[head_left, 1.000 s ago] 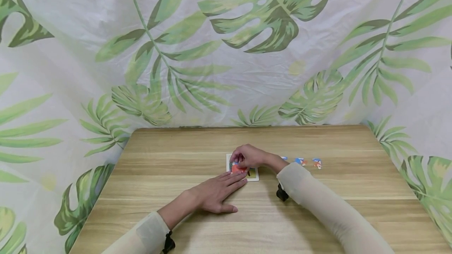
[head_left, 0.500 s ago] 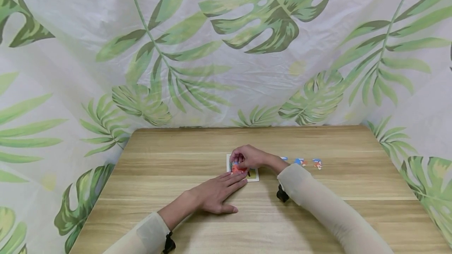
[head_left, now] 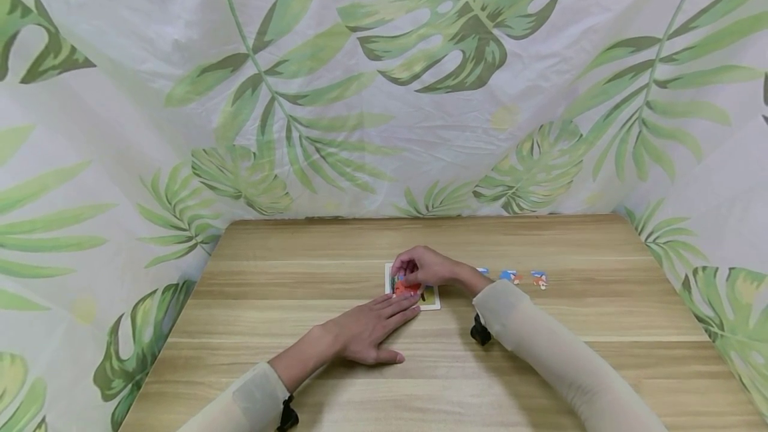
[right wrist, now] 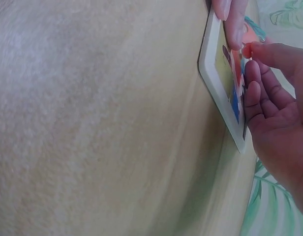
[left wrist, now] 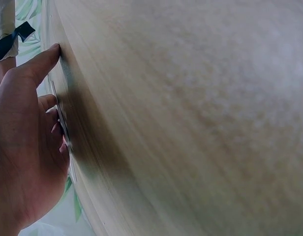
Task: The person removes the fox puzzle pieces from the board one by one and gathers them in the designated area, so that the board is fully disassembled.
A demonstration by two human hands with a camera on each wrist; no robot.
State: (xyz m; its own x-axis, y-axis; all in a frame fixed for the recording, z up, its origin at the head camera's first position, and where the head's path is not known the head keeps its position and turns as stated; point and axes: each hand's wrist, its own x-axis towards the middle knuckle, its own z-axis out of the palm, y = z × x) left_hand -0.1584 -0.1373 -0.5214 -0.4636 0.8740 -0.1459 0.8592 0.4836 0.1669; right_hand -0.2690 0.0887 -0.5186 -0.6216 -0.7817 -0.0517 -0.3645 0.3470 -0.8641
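A small jigsaw puzzle in a white-bordered tray [head_left: 437, 306] lies on the table, its picture red, blue and yellow-green. My left hand [head_left: 373, 331] is spread palm down, with its fingertips on the near left part of the picture and its thumb on the wood. Over the upper part of the tray, my right hand [head_left: 427, 265] pinches an orange-red puzzle piece [right wrist: 247, 50] between thumb and forefinger, right at the picture's surface. Its other fingers curl loosely beside the tray's edge in the right wrist view. Most of the picture is hidden under both hands.
Loose puzzle pieces lie in a row to the right: a blue and orange one [head_left: 511, 276], another like it [head_left: 539, 279], and a blue one [head_left: 483, 270] partly behind the right wrist. A leaf-patterned cloth [head_left: 336, 119] hangs behind the wooden table [head_left: 300, 245].
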